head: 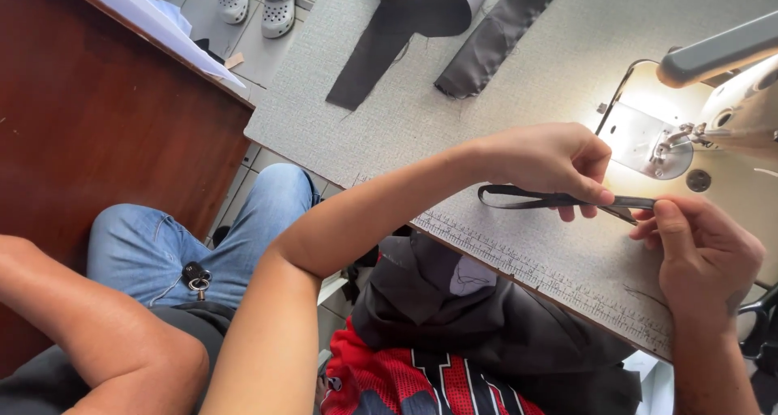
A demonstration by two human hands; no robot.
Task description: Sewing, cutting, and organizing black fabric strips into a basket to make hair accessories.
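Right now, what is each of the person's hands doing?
Left hand: closed, pinching the narrow dark fabric strip.
Right hand: closed, pinching the strip's other end beside the sewing machine.

Sewing workshop: machine (721, 107), fabric strips (494, 38).

Open grey table top (454, 131) left of both hands; blocked on the right by sewing machine (721, 99); dark cloth pieces (454, 26) lying across the far side; wooden desk (89, 115) beyond the table's left edge.
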